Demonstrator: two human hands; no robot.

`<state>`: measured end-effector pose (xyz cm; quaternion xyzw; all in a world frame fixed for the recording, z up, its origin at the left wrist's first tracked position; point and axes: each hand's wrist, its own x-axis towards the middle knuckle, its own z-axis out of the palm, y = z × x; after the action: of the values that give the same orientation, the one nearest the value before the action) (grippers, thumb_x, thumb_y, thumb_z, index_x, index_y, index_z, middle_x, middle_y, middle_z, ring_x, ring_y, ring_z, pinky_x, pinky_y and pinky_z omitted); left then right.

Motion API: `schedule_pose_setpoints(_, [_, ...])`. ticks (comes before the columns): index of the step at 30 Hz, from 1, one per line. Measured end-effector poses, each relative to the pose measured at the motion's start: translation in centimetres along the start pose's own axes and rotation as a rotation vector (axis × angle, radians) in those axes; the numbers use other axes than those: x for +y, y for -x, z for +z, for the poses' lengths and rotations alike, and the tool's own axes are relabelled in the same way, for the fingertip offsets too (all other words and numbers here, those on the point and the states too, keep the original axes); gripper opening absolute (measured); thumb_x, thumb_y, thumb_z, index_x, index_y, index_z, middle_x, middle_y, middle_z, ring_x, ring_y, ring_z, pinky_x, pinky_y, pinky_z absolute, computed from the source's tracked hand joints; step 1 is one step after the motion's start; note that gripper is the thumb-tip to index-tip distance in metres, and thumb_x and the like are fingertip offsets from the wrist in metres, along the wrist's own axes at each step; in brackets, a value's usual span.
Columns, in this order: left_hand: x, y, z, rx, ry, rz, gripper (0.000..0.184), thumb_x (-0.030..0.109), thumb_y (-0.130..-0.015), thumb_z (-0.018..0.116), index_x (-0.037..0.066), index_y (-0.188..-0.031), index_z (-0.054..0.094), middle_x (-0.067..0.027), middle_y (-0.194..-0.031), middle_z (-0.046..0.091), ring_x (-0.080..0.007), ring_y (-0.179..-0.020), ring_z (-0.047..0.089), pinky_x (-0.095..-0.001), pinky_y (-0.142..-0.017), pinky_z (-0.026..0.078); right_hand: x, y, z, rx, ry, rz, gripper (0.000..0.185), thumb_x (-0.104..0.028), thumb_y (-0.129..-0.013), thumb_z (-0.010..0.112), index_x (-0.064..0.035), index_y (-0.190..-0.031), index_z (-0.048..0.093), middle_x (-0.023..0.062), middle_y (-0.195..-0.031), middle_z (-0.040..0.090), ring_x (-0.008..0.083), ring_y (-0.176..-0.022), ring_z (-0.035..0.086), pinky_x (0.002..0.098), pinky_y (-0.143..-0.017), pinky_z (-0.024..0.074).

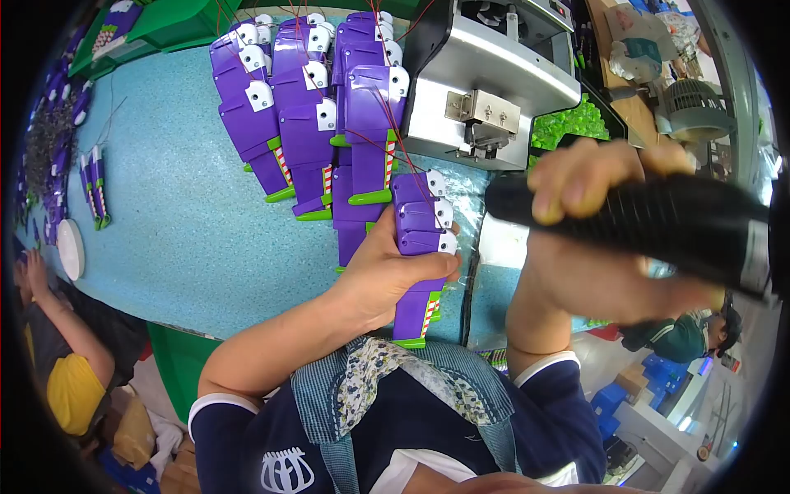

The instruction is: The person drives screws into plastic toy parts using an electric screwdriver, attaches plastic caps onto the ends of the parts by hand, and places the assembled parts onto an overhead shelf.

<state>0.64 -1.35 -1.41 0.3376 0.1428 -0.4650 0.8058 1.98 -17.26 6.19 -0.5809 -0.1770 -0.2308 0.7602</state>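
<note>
My left hand (pixel 387 267) grips a small stack of purple plastic toy parts (pixel 418 210) with white ends, green tips and red-and-white striped edges. Thin red wires trail from them. Held up close to the camera, my right hand (pixel 592 239) is wrapped round a black ribbed power tool (pixel 658 218), which looks like an electric screwdriver; its outline is blurred and its working tip cannot be made out. Just beyond my left hand, more purple parts (pixel 374 107) lie in overlapping rows on the blue table (pixel 164 181).
A grey metal machine (pixel 494 74) stands at the back right, beside a bin of bright green pieces (pixel 568 123). At left are a white dish (pixel 72 249) and a green tray (pixel 173 25) behind. Another person's arm (pixel 62 305) reaches in at far left.
</note>
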Motion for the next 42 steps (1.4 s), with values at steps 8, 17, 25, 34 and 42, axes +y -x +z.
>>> schedule_pose_setpoints(8, [-0.4,0.2,0.0,-0.024,0.031,0.063,0.059,-0.013,-0.074,0.065,0.007,-0.122,0.038,-0.0076,-0.110,0.055,-0.0184,-0.091,0.061,-0.0333,-0.078,0.053,-0.2,2.5,1.3,0.036,0.043,0.007,0.086,-0.080,-0.076,0.042,-0.0047,-0.117,0.042,0.0128,-0.070,0.057,0.0225,-0.052,0.053,0.0354,-0.055,0.0432])
schedule_pose_setpoints(17, [-0.2,-0.3,0.2,0.006,0.022,0.047,0.046,-0.004,-0.078,0.068,0.005,-0.116,0.042,-0.0072,-0.100,0.059,-0.0177,-0.086,0.063,-0.0320,-0.074,0.054,0.4,2.0,0.6,-0.031,0.057,0.041,0.091,-0.081,-0.076,0.041,-0.0045,-0.125,0.040,0.0114,-0.072,0.055,0.0214,-0.054,0.053,0.0344,-0.056,0.0434])
schedule_pose_setpoints(25, [-0.1,-0.3,0.7,0.045,0.073,-0.064,0.042,0.005,-0.080,0.071,0.005,-0.112,0.044,-0.0074,-0.095,0.060,-0.0178,-0.079,0.064,-0.0323,-0.069,0.055,3.1,-3.8,-0.9,0.053,-0.078,-0.168,0.091,-0.083,-0.079,0.025,-0.0020,-0.112,0.049,0.0135,-0.076,0.060,0.0215,-0.057,0.056,0.0319,-0.053,0.0471])
schedule_pose_setpoints(34, [-0.4,-0.5,0.1,0.036,0.071,0.005,0.049,-0.009,-0.072,0.068,0.003,-0.112,0.043,-0.0075,-0.088,0.060,-0.0167,-0.073,0.062,-0.0305,-0.066,0.053,-2.2,1.4,1.4,0.019,0.081,0.050,0.083,-0.079,-0.078,0.041,-0.0066,-0.120,0.042,0.0074,-0.072,0.053,0.0179,-0.051,0.050,0.0325,-0.051,0.0416])
schedule_pose_setpoints(42, [-0.6,-0.5,0.4,0.055,0.086,0.057,0.048,-0.008,-0.072,0.067,0.004,-0.112,0.042,-0.0075,-0.088,0.060,-0.0164,-0.072,0.062,-0.0307,-0.066,0.052,-0.9,2.8,1.2,-0.031,0.098,0.029,0.086,-0.081,-0.076,0.040,-0.0067,-0.120,0.041,0.0100,-0.072,0.057,0.0197,-0.052,0.055,0.0339,-0.052,0.0436])
